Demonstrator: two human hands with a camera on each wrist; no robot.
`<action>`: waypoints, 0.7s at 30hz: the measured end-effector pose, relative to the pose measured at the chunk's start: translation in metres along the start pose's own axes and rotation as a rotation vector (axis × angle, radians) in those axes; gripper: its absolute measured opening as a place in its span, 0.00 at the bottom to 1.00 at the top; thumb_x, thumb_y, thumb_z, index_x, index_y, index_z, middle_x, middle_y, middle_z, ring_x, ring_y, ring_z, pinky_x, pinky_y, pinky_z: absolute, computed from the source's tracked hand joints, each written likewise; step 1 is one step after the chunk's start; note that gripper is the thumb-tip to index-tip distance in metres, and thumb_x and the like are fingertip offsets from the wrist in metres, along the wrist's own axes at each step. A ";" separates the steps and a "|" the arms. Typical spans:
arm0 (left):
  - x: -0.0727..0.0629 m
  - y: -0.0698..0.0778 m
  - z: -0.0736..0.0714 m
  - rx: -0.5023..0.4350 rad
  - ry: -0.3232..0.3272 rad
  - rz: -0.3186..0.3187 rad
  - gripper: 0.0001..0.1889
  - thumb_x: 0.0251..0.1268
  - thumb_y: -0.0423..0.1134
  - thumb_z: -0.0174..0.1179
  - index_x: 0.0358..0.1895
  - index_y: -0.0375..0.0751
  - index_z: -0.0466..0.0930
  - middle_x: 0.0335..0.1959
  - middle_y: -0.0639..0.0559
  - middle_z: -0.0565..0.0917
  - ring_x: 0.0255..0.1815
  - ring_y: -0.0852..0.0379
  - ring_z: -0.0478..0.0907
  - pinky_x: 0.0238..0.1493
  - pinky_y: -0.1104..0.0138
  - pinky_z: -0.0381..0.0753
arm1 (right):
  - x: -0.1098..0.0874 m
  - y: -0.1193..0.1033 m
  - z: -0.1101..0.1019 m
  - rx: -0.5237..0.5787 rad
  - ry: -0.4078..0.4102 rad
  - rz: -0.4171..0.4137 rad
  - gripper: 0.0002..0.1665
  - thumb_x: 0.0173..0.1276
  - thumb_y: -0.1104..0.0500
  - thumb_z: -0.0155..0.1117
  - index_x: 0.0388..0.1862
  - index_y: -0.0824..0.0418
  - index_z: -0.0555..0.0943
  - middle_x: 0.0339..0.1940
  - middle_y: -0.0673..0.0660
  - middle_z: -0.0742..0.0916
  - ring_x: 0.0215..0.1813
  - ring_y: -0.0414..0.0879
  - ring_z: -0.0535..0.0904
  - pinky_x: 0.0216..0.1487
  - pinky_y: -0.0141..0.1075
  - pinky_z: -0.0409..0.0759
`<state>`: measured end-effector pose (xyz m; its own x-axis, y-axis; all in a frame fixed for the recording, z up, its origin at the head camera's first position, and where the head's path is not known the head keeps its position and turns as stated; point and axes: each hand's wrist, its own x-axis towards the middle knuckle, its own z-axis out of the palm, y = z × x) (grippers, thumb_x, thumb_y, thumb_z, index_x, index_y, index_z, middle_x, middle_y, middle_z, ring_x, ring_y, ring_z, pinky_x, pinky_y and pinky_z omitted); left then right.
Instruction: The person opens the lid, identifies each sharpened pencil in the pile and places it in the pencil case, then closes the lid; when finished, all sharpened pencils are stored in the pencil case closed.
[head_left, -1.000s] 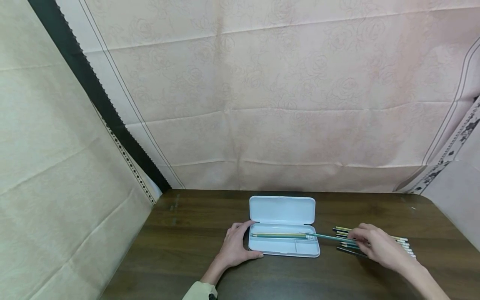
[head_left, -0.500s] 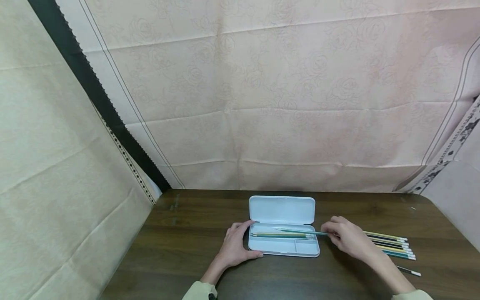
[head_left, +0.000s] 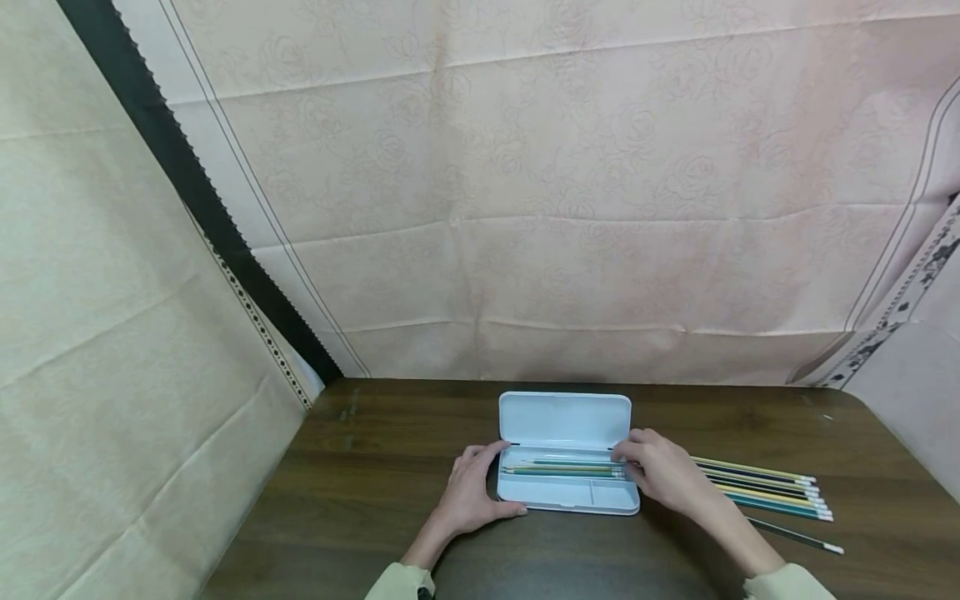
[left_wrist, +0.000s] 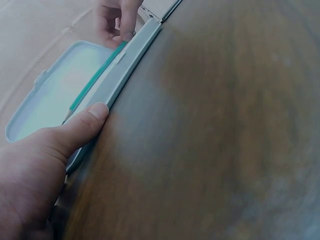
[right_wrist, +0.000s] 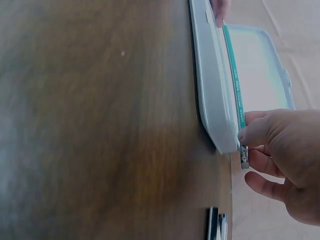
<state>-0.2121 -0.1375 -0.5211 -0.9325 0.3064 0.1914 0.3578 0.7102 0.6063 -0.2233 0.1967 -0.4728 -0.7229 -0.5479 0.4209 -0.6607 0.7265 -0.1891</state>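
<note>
A light blue pencil case [head_left: 547,497] lies on the table with its lid [head_left: 564,421] raised at the back. My left hand [head_left: 472,493] holds its left end, thumb at the front edge and fingers toward the back corner. Between thumb and fingers, my right hand [head_left: 663,473] pinches a green pencil [right_wrist: 233,70] near its eraser end, at the case's right end. In the right wrist view that pencil stands a little above the case's rim, its tip toward the left hand. Several pencils [head_left: 562,472] lie in the long compartment.
Right of the case, several pencils [head_left: 780,485] lie side by side, erasers to the right, partly behind the right hand. A black pencil [head_left: 798,537] lies apart in front of them. Patterned cloth [head_left: 600,250] hangs behind the brown table [head_left: 360,500].
My right hand has moved left from the loose pencils, bringing the green pencil over the case's long compartment. My left hand and the case have stayed in place.
</note>
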 end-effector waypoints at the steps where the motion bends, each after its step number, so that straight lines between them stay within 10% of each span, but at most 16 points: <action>1: 0.000 0.000 0.000 -0.001 0.001 0.001 0.50 0.43 0.67 0.76 0.72 0.55 0.68 0.64 0.51 0.74 0.61 0.49 0.65 0.55 0.48 0.67 | 0.001 -0.002 0.001 -0.001 -0.003 0.004 0.14 0.54 0.70 0.76 0.34 0.52 0.88 0.32 0.47 0.82 0.34 0.42 0.75 0.35 0.39 0.80; 21: 0.000 0.000 0.001 0.006 0.010 0.018 0.50 0.43 0.67 0.76 0.72 0.55 0.68 0.63 0.50 0.74 0.60 0.48 0.66 0.55 0.47 0.67 | 0.018 -0.019 0.020 -0.061 0.010 0.018 0.11 0.54 0.68 0.78 0.34 0.55 0.89 0.32 0.51 0.83 0.37 0.46 0.77 0.39 0.44 0.80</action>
<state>-0.2122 -0.1371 -0.5222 -0.9264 0.3125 0.2100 0.3745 0.7083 0.5983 -0.2276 0.1648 -0.4790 -0.7321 -0.5307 0.4270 -0.6339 0.7603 -0.1419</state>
